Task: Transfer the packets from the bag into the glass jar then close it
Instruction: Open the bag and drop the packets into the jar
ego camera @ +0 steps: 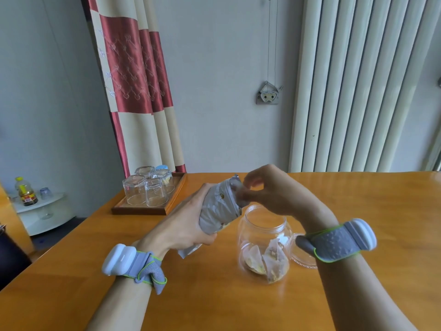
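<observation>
Two grey fabric wristbands with white pods, one on the left wrist [133, 261], one on the right wrist [341, 242].

One round clear glass jar [265, 244] stands upright and open at table centre. Pale translucent tea packets [269, 256] lie at its bottom, roughly three; overlap blocks an exact count.

One clear round lid [301, 259] lies flat at the jar's 3 o'clock, just beside it, partly hidden by the right wrist.

Left hand [188, 225] is at the jar's 10 o'clock, wrapped tight round the lower half of one crumpled grey foil bag [219, 206]. The bag is tilted, its mouth up toward 1 o'clock, above the jar's rim.

Right hand [274, 192] is at the jar's 12 o'clock, fingertips closed in a narrow pinch at the bag's mouth. That spot is blurred, so bag edge or packet is unclear.

The orange-brown wooden table [214, 302] carries one rectangular wooden tray [143, 210] at its far 10 o'clock, holding at least four upturned clear glasses [155, 192].

Off the table at 9 o'clock: a white round shelf [45, 211] with one dark bottle [27, 193].

Behind: a red-and-cream curtain [133, 91] at 11 o'clock, white vertical blinds [358, 80] at 1 o'clock.
</observation>
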### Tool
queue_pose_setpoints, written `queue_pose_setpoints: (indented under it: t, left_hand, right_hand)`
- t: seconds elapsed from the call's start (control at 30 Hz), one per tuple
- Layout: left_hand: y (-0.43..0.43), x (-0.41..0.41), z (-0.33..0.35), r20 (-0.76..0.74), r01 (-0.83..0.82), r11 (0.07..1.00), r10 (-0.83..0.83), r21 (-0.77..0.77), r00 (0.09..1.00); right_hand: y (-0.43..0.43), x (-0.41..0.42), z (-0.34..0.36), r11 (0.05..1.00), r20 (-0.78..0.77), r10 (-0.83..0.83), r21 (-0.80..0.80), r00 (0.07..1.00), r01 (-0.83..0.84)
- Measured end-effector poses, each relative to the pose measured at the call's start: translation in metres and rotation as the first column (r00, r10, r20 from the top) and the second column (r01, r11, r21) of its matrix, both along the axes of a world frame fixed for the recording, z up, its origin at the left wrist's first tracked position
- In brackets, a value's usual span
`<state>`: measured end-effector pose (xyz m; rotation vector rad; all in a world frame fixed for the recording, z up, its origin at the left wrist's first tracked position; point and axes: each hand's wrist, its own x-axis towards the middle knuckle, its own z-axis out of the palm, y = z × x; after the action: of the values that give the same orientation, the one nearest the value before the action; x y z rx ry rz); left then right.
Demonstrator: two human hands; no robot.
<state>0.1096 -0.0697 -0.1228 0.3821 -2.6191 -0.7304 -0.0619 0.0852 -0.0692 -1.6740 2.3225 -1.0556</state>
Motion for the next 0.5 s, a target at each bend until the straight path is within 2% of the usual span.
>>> queue_pose_setpoints:
  t: [0.17, 0.5]
  left_hand:
    - [-0.006, 0.005, -0.004, 0.037, -0.053, 0.999, 0.053, -0.007, 0.998]
    - [-0.014, 0.008, -0.004, 0.036, -0.085, 0.996, 0.084, 0.021, 0.996]
  right_hand:
    - [0.016, -0.014, 0.007, 0.999, 0.038, -0.039, -0.033, 0.999, 0.040]
    - [0.031, -0.028, 0.008, 0.994, 0.098, -0.079, 0.084, 0.992, 0.070]
